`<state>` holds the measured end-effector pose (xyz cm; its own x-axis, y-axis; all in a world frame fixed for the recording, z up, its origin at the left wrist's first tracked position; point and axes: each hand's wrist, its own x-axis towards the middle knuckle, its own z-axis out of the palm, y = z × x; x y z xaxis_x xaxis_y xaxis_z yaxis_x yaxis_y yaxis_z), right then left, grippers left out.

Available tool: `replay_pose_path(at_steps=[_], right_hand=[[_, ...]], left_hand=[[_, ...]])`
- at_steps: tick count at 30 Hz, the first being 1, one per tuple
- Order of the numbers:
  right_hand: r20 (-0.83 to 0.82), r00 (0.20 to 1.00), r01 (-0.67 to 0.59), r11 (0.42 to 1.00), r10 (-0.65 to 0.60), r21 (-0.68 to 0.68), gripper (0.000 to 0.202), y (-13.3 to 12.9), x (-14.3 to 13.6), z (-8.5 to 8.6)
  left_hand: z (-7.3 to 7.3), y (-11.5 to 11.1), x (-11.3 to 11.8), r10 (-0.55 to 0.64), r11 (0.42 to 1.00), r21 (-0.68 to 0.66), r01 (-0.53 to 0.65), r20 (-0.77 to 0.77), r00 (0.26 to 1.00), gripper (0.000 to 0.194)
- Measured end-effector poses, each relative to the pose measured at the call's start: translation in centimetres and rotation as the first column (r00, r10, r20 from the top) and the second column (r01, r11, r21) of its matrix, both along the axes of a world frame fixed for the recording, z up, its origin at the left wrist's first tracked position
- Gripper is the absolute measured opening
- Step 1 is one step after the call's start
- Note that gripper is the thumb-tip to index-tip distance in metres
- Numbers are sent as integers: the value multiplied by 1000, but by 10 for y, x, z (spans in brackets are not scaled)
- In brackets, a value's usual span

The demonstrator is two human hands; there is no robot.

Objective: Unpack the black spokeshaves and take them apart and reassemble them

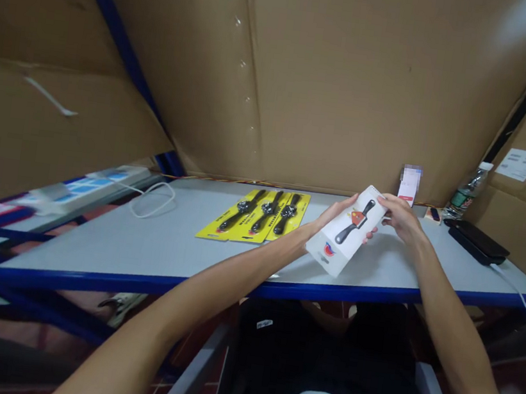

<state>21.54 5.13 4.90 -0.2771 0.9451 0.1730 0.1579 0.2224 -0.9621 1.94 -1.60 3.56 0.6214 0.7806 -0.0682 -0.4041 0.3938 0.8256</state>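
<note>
A white box (343,233) with a picture of a black-handled tool is held tilted above the front right part of the table. My left hand (335,211) grips its left side, with some fingers hidden behind the box. At the box's upper right end, my right hand (400,216) holds the edge with its thumb near the top. Left of the box, three yellow cards (231,219) with black tools on them lie side by side, partly overlapping, on the grey table (139,252).
A white cable (172,193) loops at the table's left, near a power strip (94,188). At the right stand a phone (408,185) and a plastic bottle (467,193), with a black case (476,242) lying before them. Cardboard (336,84) walls the back.
</note>
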Motion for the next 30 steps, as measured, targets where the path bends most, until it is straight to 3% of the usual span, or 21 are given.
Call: replay_pose_path(at_steps=[2, 4, 6, 8, 11, 16, 23, 25, 30], right_hand=[[86, 974, 191, 964, -210, 184, 33, -13, -2, -2], [100, 932, 277, 865, -348, 419, 26, -41, -8, -5], [131, 943, 200, 833, -307, 516, 19, -78, -19, -10], [188, 965, 44, 818, -184, 574, 19, -113, -34, -19], [281, 952, -86, 780, -118, 619, 17, -142, -57, -38], [295, 952, -116, 807, -75, 579, 11, -138, -68, -66], [364, 921, -134, 763, -140, 633, 10, -138, -66, -73], [359, 924, -137, 764, -130, 630, 8, -138, -68, -73], [240, 971, -126, 798, -24, 589, 10, -136, -71, -68]], left_hand=[[0, 6, -7, 75, 997, 4, -75, -2, 997, 70], [-3, 9, -16, 181, 983, 11, -181, 3, 983, 70], [-9, 10, -23, 295, 955, 8, -295, 5, 955, 70], [-15, 10, -28, 382, 924, -20, -382, -9, 924, 71], [-21, 11, -30, 435, 896, -90, -436, -26, 900, 72], [-28, 22, -28, 502, 850, -157, -503, -47, 863, 62], [-36, 35, -27, 582, 784, -210, -584, -78, 809, 51], [-37, 35, -28, 558, 803, -182, -567, -100, 824, 52], [-33, 36, -28, 380, 898, -196, -393, -102, 919, 53]])
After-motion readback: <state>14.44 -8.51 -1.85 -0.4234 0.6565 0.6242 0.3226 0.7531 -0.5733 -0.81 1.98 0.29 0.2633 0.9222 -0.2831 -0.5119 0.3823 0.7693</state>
